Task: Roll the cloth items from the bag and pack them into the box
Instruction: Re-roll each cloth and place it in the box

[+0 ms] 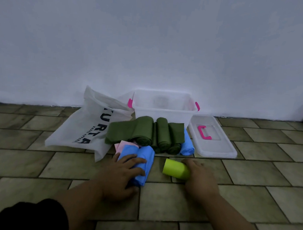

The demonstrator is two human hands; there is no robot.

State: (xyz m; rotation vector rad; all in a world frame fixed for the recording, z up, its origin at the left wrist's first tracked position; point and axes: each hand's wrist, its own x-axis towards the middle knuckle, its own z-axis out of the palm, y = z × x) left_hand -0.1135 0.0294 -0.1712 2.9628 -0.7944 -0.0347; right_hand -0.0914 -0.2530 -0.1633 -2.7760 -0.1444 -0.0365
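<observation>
Tiled floor [36,162]: left hand [123,174] is gripping blue roll [144,159], right hand [198,173] clasping lime roll [174,168] (packing pending); next probably lifting into clear box [163,114].

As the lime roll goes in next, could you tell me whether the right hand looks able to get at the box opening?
Probably yes: the box stands open, its lid off beside it. The right hand, holding the lime roll, need only pass over the dark green rolls in front.

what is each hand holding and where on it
The left hand grips the nearer blue roll around its near half, fingers over the top. The right hand holds the lime green roll at its right end.
</observation>
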